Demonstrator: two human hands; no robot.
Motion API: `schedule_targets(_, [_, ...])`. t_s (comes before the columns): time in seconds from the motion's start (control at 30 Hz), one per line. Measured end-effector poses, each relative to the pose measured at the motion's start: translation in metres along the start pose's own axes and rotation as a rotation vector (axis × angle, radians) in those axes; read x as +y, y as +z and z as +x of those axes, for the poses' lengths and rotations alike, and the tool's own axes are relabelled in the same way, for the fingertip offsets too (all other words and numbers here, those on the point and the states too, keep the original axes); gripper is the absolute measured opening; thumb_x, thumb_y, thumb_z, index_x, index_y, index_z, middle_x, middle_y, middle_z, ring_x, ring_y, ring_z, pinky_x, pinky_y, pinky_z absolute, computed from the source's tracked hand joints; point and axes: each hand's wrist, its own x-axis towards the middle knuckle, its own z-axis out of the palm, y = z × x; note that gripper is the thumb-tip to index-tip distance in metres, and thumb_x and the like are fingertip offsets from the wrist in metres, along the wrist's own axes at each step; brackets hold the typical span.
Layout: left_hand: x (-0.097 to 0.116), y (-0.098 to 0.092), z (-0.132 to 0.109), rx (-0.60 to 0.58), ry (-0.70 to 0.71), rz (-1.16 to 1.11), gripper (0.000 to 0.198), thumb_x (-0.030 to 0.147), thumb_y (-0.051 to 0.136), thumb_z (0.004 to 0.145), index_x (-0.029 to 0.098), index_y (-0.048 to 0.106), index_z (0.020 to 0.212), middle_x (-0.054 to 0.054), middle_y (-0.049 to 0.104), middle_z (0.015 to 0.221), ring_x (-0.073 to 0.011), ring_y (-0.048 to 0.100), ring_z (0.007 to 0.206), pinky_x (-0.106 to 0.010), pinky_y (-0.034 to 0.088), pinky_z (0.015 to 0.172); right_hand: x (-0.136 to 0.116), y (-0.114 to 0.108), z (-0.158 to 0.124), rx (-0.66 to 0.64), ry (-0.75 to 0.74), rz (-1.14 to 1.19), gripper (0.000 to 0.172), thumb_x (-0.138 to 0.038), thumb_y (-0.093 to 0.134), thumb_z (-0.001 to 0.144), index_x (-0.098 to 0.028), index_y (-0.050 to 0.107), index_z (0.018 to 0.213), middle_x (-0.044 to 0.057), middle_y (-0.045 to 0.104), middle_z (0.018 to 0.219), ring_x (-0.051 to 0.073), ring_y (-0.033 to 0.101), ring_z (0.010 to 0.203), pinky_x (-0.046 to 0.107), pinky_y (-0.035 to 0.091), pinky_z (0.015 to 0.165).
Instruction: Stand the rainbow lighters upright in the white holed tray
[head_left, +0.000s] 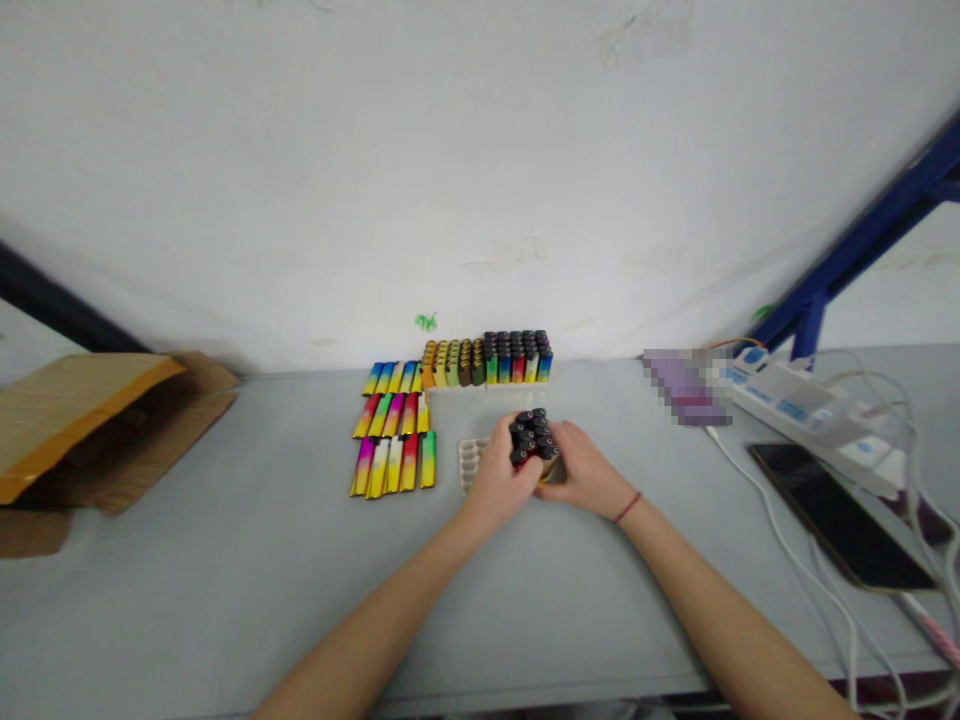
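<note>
Gripping a bunch of black-topped lighters [531, 432] between them, the left hand [499, 472] and right hand [589, 468] meet beside a pale celled tray [471, 462], visible at nine o'clock. Uneven pressure could let inner lighters slip and scatter. Farther out at nine, two-tone pieces [393, 465] lie flat; an upright lighter block [517, 368] stands at twelve. Beyond: grey tabletop [225, 600], white wall [450, 150], power strip [821, 425] at three.
</note>
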Motion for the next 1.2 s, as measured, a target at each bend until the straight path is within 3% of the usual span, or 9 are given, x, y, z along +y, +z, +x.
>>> schedule_targets(0.13, [0.002,-0.003,-0.003,-0.051,0.039,0.061,0.055,0.011,0.055,0.075,0.017,0.047,0.129,-0.013,0.064,0.128,-0.0254,0.060,0.119,-0.045,0.045,0.107,0.000,0.002,-0.001,-0.013,0.012,-0.022,0.070,-0.042,0.077,0.069,-0.016,0.050,0.129,0.018,0.064,0.124,0.035,0.060,0.115,0.057,0.037,0.108])
schedule_targets(0.27, [0.000,-0.004,-0.006,-0.027,0.055,0.158,0.053,0.014,0.055,0.077,0.017,0.046,0.129,-0.014,0.063,0.130,-0.0265,0.060,0.121,-0.046,0.046,0.107,-0.001,0.003,-0.002,-0.043,0.024,-0.028,0.075,-0.044,0.077,0.069,-0.018,0.049,0.133,0.017,0.064,0.128,0.034,0.061,0.117,0.059,0.030,0.113])
schedule_targets(0.6, [0.001,0.000,-0.009,0.135,0.170,0.263,0.045,0.014,0.052,0.076,0.013,0.048,0.121,-0.018,0.059,0.122,-0.0288,0.056,0.120,-0.048,0.044,0.107,-0.003,0.001,-0.001,-0.041,0.026,-0.023,0.082,-0.041,0.078,0.066,-0.013,0.047,0.136,0.020,0.060,0.135,0.035,0.057,0.124,0.059,0.031,0.114])
schedule_targets(1.07, [0.007,0.003,-0.010,0.200,0.143,0.209,0.042,0.012,0.053,0.074,0.018,0.049,0.115,-0.012,0.060,0.114,-0.0253,0.059,0.112,-0.043,0.046,0.103,-0.003,0.002,-0.001,-0.021,0.021,-0.015,0.081,-0.042,0.078,0.064,-0.019,0.047,0.135,0.018,0.063,0.130,0.036,0.058,0.119,0.058,0.030,0.113])
schedule_targets(1.2, [0.020,-0.001,-0.005,0.195,0.168,0.172,0.029,0.010,0.048,0.078,0.020,0.053,0.104,-0.008,0.063,0.105,-0.0220,0.060,0.105,-0.039,0.048,0.099,-0.004,0.001,0.000,-0.023,0.005,-0.020,0.079,-0.043,0.079,0.064,-0.019,0.048,0.133,0.017,0.063,0.129,0.035,0.058,0.119,0.057,0.032,0.112])
